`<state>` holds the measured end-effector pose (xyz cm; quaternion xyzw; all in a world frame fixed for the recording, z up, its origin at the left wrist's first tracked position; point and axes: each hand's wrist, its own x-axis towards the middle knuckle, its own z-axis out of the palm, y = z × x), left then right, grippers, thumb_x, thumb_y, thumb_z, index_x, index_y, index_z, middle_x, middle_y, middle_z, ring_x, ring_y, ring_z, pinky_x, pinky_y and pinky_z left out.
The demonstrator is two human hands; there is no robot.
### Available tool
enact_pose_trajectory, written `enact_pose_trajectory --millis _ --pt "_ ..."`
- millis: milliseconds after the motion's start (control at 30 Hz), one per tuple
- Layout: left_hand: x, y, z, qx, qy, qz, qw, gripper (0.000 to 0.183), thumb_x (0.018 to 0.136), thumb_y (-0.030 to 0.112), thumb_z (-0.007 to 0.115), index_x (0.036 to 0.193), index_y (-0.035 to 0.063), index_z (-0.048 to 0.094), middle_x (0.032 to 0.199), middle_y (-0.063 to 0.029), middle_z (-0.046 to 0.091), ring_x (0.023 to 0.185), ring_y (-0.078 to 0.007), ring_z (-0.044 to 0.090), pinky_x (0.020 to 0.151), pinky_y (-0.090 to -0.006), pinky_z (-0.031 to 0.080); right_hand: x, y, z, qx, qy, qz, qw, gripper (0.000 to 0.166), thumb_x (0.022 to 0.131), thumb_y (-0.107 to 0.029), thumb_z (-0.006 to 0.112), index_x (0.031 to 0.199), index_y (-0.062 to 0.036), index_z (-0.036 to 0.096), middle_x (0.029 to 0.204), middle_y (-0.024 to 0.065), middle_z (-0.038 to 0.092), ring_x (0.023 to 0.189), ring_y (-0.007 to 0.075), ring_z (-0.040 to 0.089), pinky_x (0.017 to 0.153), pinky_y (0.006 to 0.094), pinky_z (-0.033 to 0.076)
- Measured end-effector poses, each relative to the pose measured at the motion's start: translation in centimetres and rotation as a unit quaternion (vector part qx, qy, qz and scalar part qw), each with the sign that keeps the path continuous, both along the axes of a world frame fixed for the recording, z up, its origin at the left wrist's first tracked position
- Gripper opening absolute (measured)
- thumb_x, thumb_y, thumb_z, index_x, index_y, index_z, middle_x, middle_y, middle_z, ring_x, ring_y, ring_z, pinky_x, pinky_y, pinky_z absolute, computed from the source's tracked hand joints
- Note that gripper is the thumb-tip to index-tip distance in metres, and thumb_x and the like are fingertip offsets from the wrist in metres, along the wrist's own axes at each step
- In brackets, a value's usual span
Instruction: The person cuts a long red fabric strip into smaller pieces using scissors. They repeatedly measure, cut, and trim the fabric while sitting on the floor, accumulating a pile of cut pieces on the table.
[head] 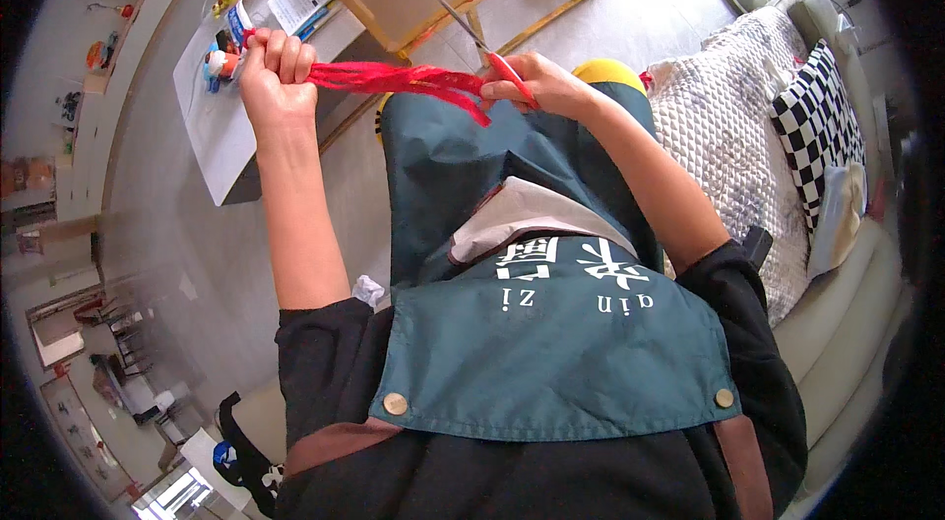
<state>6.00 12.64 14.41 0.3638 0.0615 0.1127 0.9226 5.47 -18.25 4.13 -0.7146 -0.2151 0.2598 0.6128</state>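
A bundle of red strands (399, 77), perhaps yarn or ribbon, stretches sideways above my lap. My left hand (277, 73) is closed in a fist around its left end, with a bit of red showing above the thumb. At the other end, my right hand (539, 84) pinches the strands near their loose tips. That same hand also holds a pair of scissors with red handles (511, 81); the metal blades point up and away to the left. Whether the blades are fully together is hard to tell. Beneath lies a dark green apron (546, 358) bearing white writing.
A wooden-framed table (435, 25) stands ahead, with a white bowl at its far edge. To the left, a white table (214, 121) carries papers, small toys and packets. On my right is a sofa (849, 328) with a quilted cover (723, 114) and a checkered cushion (819, 121).
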Motion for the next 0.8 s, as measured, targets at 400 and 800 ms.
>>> enact_pose_trajectory --millis 400,800 --pt "-1.9 -2.3 0.4 0.027 -0.047 -0.053 0.997 0.022 0.098 0.019 0.045 0.079 0.0076 0.046 0.057 0.0027 0.023 0.044 -0.0079 0.015 0.042 -0.025 0.016 -6.8 -17.2 -1.0 -0.418 -0.13 -0.413 0.799 0.029 0.091 -0.031 0.059 0.097 -0.0033 0.065 0.083 0.0123 0.069 0.073 0.0218 0.067 0.062 0.0327 0.052" --pt "-1.1 -9.0 4.9 0.024 -0.121 -0.182 0.976 0.022 0.1 0.022 0.042 0.084 0.0086 0.048 0.058 0.0025 0.026 0.046 -0.0077 0.016 0.043 -0.024 0.019 -14.2 -24.0 -3.1 -0.371 -0.204 -0.481 0.768 0.023 0.09 -0.019 0.057 0.104 -0.0015 0.064 0.102 0.013 0.066 0.093 0.0245 0.063 0.084 0.0331 0.047"
